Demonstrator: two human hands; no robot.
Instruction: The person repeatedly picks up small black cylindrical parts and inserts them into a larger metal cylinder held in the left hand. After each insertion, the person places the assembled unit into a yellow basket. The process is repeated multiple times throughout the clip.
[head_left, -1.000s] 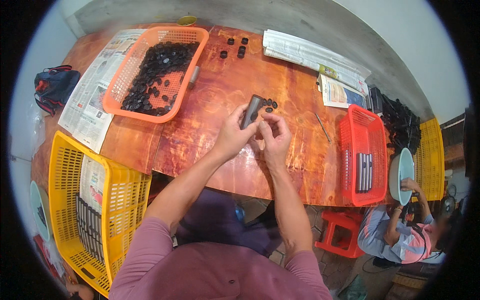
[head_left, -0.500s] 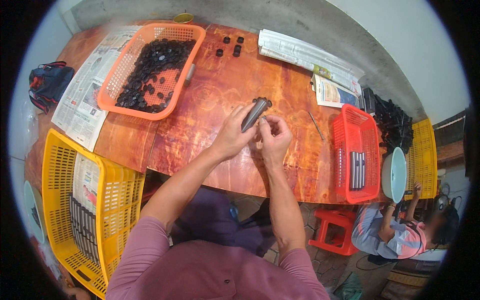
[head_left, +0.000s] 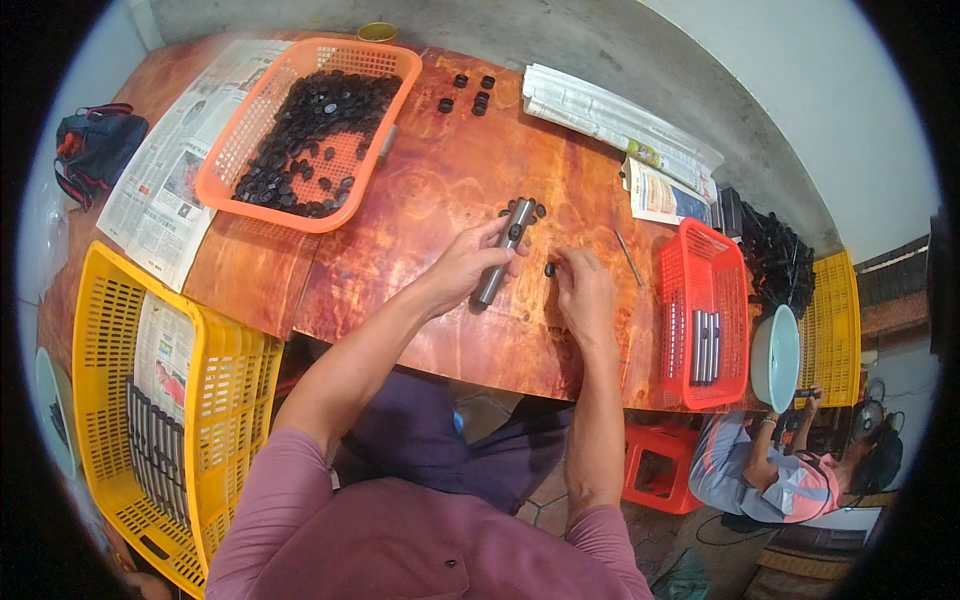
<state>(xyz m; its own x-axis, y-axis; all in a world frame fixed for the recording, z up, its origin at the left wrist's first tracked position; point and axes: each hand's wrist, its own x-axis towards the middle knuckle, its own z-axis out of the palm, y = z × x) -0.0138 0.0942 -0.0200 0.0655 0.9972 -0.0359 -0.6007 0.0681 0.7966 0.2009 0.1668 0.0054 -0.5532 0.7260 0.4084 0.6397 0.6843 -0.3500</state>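
Note:
My left hand (head_left: 466, 264) is wrapped round a grey metal tube (head_left: 489, 284), tilted over the wooden table, with a round black piece (head_left: 515, 231) showing on its side. At the fingertips of my right hand (head_left: 586, 290) is a small black disc (head_left: 550, 269), pinched just to the right of the tube and apart from it. Beside the tube's far end lie several small black discs (head_left: 540, 211), partly hidden behind it.
An orange basket (head_left: 285, 221) of loose black discs stands at the far left. Yellow crates (head_left: 238, 400) and a red basket (head_left: 746, 340) hold similar tubes. A thin rod (head_left: 629, 257) lies on the table (head_left: 400, 310). Another person (head_left: 775, 480) sits at the right.
My left hand has turned the tube more upright, so its side with the black piece shows. My right hand has drawn away from the tube to the right, with a black disc now visible.

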